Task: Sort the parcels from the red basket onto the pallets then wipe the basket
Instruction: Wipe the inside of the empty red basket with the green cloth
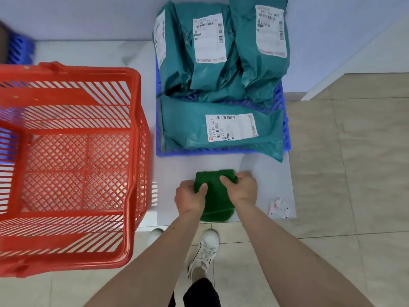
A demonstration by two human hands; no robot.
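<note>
The red basket stands on the left, with nothing inside it; the floor shows through its mesh. Several teal parcels with white labels lie on a blue pallet at the centre. In front of the pallet, a dark green cloth rests on a pale floor mat. My left hand grips the cloth's left edge and my right hand grips its upper right corner.
A second blue pallet shows at the far left edge, mostly out of view. A crumpled white paper scrap lies on the mat's right corner. My white shoes stand on beige tiles below the mat. A white wall runs behind.
</note>
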